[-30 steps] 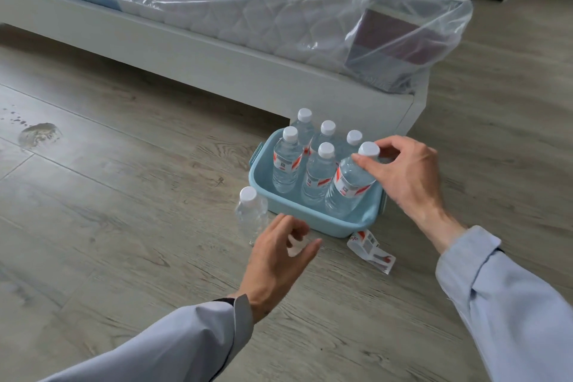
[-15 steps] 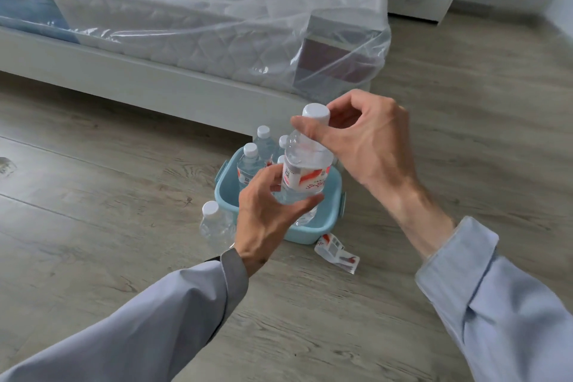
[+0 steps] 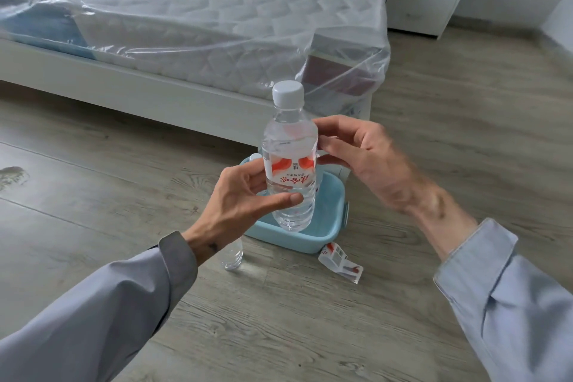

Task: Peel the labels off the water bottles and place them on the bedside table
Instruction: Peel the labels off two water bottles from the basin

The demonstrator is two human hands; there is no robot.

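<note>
Blue tub [image 3: 328, 236] — mostly hidden behind held bottle [image 3: 290, 164]

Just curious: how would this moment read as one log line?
left hand: holds bottle upright | right hand: fingers at label edge | label: on | peeled label: floor

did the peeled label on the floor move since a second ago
No. The label lies just off the blue tub's near right corner, as before. Its shift in the picture comes from the camera moving, not the label.
</note>
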